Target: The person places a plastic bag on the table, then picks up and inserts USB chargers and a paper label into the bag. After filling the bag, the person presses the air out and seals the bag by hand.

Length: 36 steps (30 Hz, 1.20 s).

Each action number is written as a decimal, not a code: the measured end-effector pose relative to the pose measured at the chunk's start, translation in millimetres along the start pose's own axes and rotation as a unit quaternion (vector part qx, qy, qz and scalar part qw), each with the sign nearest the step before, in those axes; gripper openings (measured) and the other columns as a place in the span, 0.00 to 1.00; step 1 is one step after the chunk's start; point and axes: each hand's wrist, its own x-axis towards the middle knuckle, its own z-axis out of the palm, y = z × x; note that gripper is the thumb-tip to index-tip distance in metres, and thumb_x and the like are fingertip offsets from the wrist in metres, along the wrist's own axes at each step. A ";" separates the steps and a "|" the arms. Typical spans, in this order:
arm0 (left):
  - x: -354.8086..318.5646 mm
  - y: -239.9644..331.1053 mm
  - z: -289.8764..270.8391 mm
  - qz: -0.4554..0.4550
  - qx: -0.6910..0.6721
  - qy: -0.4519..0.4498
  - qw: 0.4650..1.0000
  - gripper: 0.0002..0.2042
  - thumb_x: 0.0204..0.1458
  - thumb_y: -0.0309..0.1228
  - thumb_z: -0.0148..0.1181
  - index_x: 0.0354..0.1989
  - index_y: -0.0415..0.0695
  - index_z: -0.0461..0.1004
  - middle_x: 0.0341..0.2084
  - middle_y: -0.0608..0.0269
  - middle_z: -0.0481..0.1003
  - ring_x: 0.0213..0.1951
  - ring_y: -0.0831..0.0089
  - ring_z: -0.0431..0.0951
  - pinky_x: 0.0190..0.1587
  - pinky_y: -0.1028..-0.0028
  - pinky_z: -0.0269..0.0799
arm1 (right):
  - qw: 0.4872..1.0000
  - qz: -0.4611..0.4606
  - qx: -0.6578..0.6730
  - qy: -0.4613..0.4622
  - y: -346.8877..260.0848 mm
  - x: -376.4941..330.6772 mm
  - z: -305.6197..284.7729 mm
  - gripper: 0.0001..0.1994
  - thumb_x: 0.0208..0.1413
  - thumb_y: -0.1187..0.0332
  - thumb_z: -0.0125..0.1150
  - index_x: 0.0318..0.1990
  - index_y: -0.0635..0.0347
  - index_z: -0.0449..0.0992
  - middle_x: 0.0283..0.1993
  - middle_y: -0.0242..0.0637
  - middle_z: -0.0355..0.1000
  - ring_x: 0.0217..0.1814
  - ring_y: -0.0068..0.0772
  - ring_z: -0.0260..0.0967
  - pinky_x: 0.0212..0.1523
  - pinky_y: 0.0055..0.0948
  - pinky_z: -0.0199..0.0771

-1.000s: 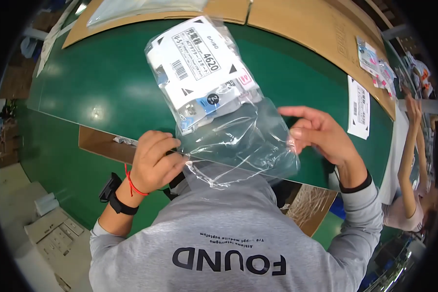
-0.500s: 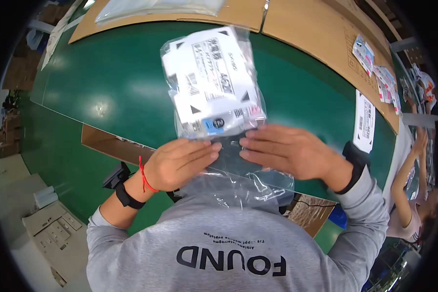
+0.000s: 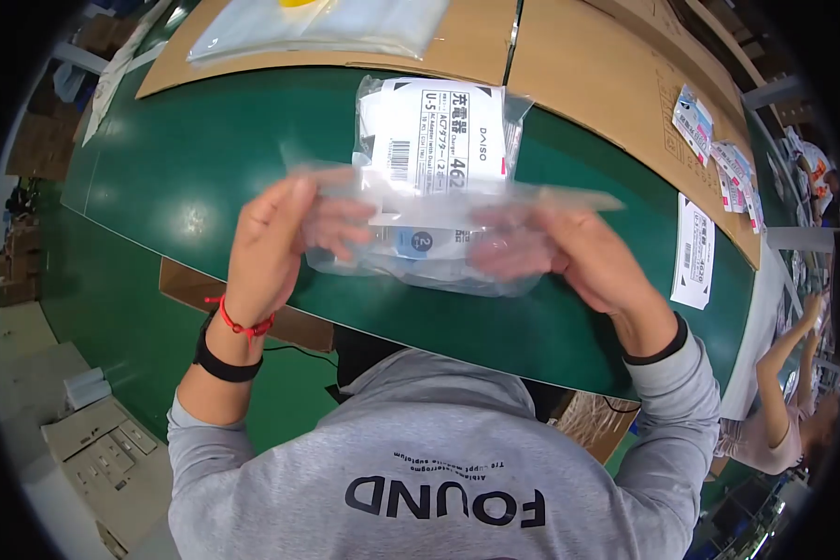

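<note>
Both my hands up over the green surface (image 3: 196, 168), working a clear plastic bag (image 3: 420, 233). Left hand (image 3: 271, 247): fingers curled around the bag's left edge, thumb side toward me, closed on the film. Right hand (image 3: 569, 252): fingers partly inside or behind the film, seen blurred through it, closed on the right edge. Between them the top strip of the bag is stretched out flat and wide.

Inside the bag: a white packaged item (image 3: 439, 140) with a printed label and barcode, its upper part lying toward the far side of the surface, the lower part between my hands.

Red cord and black band on my left wrist (image 3: 233, 341). Brown cardboard sheets (image 3: 588, 75) beyond the bag. More clear bags (image 3: 317, 23) on the cardboard, far left. White paper slip (image 3: 695, 252) on the surface to my right, small packets (image 3: 719, 159) past it. Another person's arm (image 3: 779, 373) at the right rim.
</note>
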 end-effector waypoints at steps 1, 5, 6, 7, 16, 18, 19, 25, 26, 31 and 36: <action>4.8 2.0 0.8 0.000 0.001 0.002 1.000 0.15 0.62 0.34 0.46 0.47 0.35 0.71 0.35 0.55 0.78 0.33 0.71 0.79 0.40 0.75 0.72 | 0.998 -0.046 0.022 0.042 -4.7 0.9 0.4 0.24 0.65 0.53 0.42 0.49 0.69 0.73 0.46 0.45 0.74 0.47 0.34 0.72 0.50 0.28 0.70; 32.7 9.1 1.4 0.048 0.041 0.041 0.997 0.12 0.61 0.33 0.48 0.44 0.37 0.72 0.34 0.55 0.78 0.32 0.74 0.77 0.38 0.79 0.71 | 0.955 -0.173 -0.146 0.191 -24.4 15.2 -13.0 0.20 0.63 0.56 0.48 0.43 0.67 0.76 0.38 0.38 0.76 0.39 0.27 0.73 0.44 0.24 0.71; 41.7 8.0 -1.2 0.068 0.056 0.049 0.995 0.11 0.60 0.32 0.48 0.42 0.37 0.71 0.34 0.56 0.78 0.31 0.75 0.76 0.38 0.79 0.70 | 0.955 -0.175 -0.146 0.192 -23.4 22.7 -19.0 0.20 0.63 0.56 0.48 0.43 0.67 0.76 0.38 0.38 0.76 0.39 0.27 0.73 0.44 0.24 0.71; 51.1 6.6 -3.1 0.091 0.071 0.057 0.992 0.10 0.60 0.31 0.48 0.40 0.38 0.71 0.35 0.57 0.78 0.31 0.77 0.75 0.37 0.79 0.70 | 0.942 -0.191 -0.170 0.216 -18.8 31.6 -27.0 0.19 0.62 0.56 0.49 0.41 0.67 0.76 0.36 0.37 0.76 0.37 0.25 0.72 0.41 0.23 0.71; 105.9 -21.9 -11.2 0.097 -0.002 0.071 0.993 0.05 0.57 0.26 0.47 0.31 0.41 0.69 0.43 0.61 0.75 0.35 0.81 0.70 0.41 0.81 0.66 | 0.935 -0.185 -0.164 0.254 -8.5 86.3 -62.6 0.19 0.61 0.55 0.52 0.31 0.63 0.78 0.27 0.31 0.74 0.27 0.19 0.69 0.30 0.18 0.69; 107.4 -24.0 -9.9 0.102 0.010 0.092 0.990 0.05 0.56 0.26 0.47 0.31 0.41 0.69 0.43 0.60 0.75 0.36 0.81 0.70 0.42 0.81 0.66 | 0.938 -0.196 -0.156 0.238 -11.8 92.8 -67.5 0.20 0.61 0.54 0.51 0.30 0.63 0.78 0.26 0.30 0.73 0.26 0.18 0.69 0.28 0.17 0.69; 107.1 -25.5 -9.3 0.108 0.021 0.113 0.988 0.04 0.56 0.25 0.47 0.31 0.41 0.69 0.43 0.60 0.75 0.37 0.81 0.69 0.42 0.81 0.65 | 0.946 -0.162 -0.157 0.232 -15.3 94.4 -69.6 0.20 0.61 0.54 0.51 0.29 0.63 0.77 0.24 0.30 0.73 0.24 0.19 0.68 0.27 0.18 0.68; 114.8 -45.8 -23.1 0.126 0.096 0.130 0.979 0.03 0.55 0.24 0.48 0.32 0.39 0.68 0.45 0.60 0.73 0.40 0.81 0.68 0.44 0.80 0.65 | 0.838 -0.110 -0.433 0.313 -10.3 114.6 -73.3 0.24 0.61 0.52 0.50 0.21 0.64 0.72 0.16 0.35 0.68 0.18 0.20 0.64 0.20 0.23 0.64; 115.4 -46.0 -24.5 0.132 0.117 0.132 0.975 0.03 0.55 0.24 0.49 0.31 0.39 0.67 0.45 0.60 0.73 0.40 0.81 0.68 0.44 0.80 0.65 | 0.840 -0.108 -0.431 0.311 -8.9 116.4 -72.9 0.24 0.61 0.52 0.50 0.21 0.64 0.72 0.16 0.35 0.68 0.18 0.20 0.64 0.20 0.23 0.64; 115.8 -43.9 -26.5 0.176 0.209 0.141 0.952 0.03 0.55 0.24 0.49 0.32 0.37 0.69 0.47 0.58 0.71 0.43 0.77 0.69 0.45 0.78 0.65 | 0.802 -0.135 -0.470 0.344 -5.2 115.3 -73.7 0.20 0.61 0.55 0.52 0.27 0.65 0.71 0.16 0.37 0.67 0.18 0.22 0.65 0.20 0.24 0.64; 109.4 -5.7 -12.8 0.329 0.466 0.206 0.795 0.06 0.54 0.24 0.51 0.36 0.37 0.73 0.45 0.55 0.72 0.43 0.67 0.73 0.49 0.71 0.65 | 0.957 -0.024 -0.146 0.248 -9.2 100.8 -86.5 0.15 0.61 0.59 0.52 0.36 0.64 0.72 0.24 0.36 0.71 0.24 0.25 0.70 0.27 0.22 0.72</action>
